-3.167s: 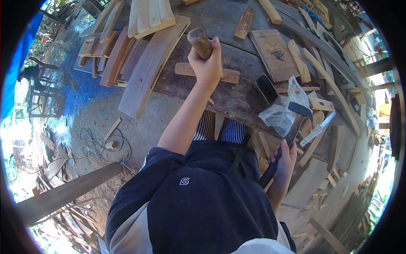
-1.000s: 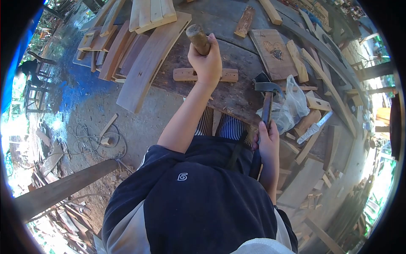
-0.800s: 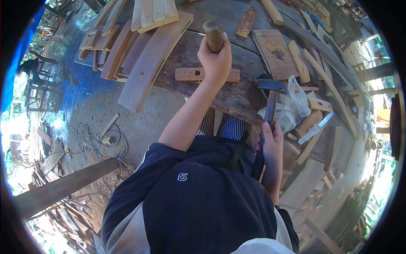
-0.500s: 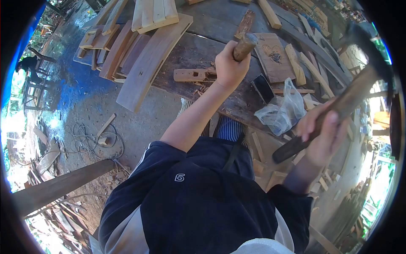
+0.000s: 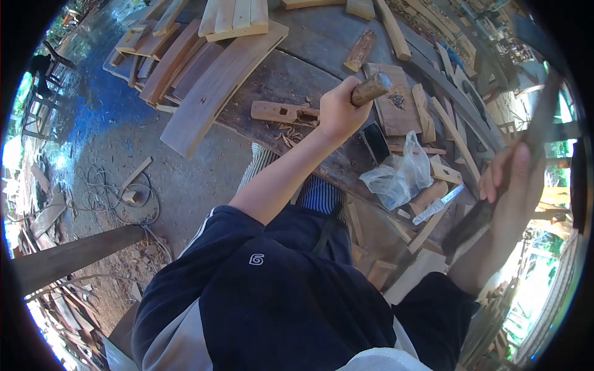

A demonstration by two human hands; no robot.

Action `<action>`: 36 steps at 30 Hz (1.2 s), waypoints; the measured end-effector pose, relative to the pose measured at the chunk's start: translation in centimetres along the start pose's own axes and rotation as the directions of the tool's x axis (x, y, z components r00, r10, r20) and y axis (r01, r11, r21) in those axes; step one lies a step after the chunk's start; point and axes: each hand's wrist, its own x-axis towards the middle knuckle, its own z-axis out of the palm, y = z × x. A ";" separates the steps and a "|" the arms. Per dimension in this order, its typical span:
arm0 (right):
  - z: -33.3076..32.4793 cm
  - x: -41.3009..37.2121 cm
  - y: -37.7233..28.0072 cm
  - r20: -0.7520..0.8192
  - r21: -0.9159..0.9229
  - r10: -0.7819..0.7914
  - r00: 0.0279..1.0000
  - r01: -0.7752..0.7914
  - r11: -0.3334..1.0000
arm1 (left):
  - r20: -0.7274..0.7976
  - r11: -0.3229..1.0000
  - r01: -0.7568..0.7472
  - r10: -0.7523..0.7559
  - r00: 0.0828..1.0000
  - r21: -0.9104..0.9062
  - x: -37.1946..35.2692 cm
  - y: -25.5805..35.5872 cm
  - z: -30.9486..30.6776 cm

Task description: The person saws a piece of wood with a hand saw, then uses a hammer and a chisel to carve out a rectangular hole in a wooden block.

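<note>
My left hand (image 5: 339,111) is wrapped round the thick wooden handle of a chisel (image 5: 371,89), whose worn butt end tilts up to the right; its blade is hidden below the fist. Just left of that hand lies a wooden bar (image 5: 269,111) with rectangular slots cut in it, the fist covering its right end. Curled shavings (image 5: 289,135) are scattered along its near side. Out at the right, my right hand (image 5: 516,176) grips a hammer (image 5: 473,222) by its dark wooden handle. The hammer is raised and smeared by motion, its head near the upper right edge.
The dark workbench (image 5: 309,77) carries a flat board (image 5: 396,105), a short block (image 5: 360,51) and a black box-like piece (image 5: 375,143). Near its front edge are a clear plastic bag (image 5: 402,173) and a knife-like tool (image 5: 438,205). Curved boards (image 5: 216,93) are stacked at left.
My right hand has swung the hammer farther out to the right. My left hand keeps its hold on the chisel. The view has shifted slightly, uncovering the knife-like tool.
</note>
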 end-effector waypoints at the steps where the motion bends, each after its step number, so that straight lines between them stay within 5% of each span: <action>1: 0.9 0.0 1.2 -0.115 0.098 -0.002 0.993 0.013 0.995 | -0.012 1.000 0.005 -0.005 1.000 -0.002 0.0 0.0 0.0; 3: 1.9 -1.1 6.9 -0.024 -0.050 0.035 0.999 -0.036 0.998 | -0.005 0.999 -0.014 0.014 1.000 0.037 0.1 0.1 -0.3; 4: 3.0 -1.7 7.9 0.160 -0.291 0.023 0.987 0.025 0.956 | -0.018 0.999 -0.011 0.012 1.000 0.042 -0.2 -0.4 -0.4; 6: 3.4 -2.1 7.9 0.352 -0.495 0.047 0.935 0.144 0.857 | 0.055 0.986 -0.030 0.021 0.998 0.163 -1.3 -1.8 -0.3; 8: 1.9 -1.4 6.1 0.264 -0.450 0.418 0.869 -0.273 0.851 | 0.032 0.983 0.000 -0.006 0.999 0.183 -1.3 -1.1 -0.1; 9: 1.9 -1.6 4.3 0.188 -0.452 0.426 0.885 -0.307 0.837 | 0.070 0.985 -0.057 0.046 0.997 0.165 -1.6 -1.3 0.1; 15: 0.6 -4.0 3.1 -0.157 -0.066 0.168 0.973 -0.180 0.981 | 0.239 0.957 -0.245 0.204 0.949 0.153 -2.9 -0.8 0.1; 19: -0.7 -6.2 5.2 -0.222 0.011 0.222 0.949 -0.226 0.974 | 0.286 0.947 -0.311 0.277 0.917 0.079 -1.8 1.6 -1.5; 22: -1.0 -6.9 5.9 -0.204 0.024 0.321 0.925 -0.323 0.946 | 0.197 0.968 -0.249 0.239 0.951 0.023 -0.4 1.8 -3.0; 26: -1.2 -8.0 6.5 -0.218 0.047 0.374 0.901 -0.373 0.926 | -0.055 0.962 0.139 -0.156 0.986 -0.234 2.4 -0.4 -5.1; 28: -1.3 -8.2 6.6 -0.225 0.070 0.372 0.901 -0.366 0.928 | -0.102 0.934 0.200 -0.239 0.966 -0.297 3.5 -1.2 -6.9; 36: -0.6 -9.2 7.5 -0.237 0.159 0.427 0.873 -0.399 0.903 | 0.019 0.870 0.235 -0.252 0.967 -0.433 5.5 -2.1 -12.0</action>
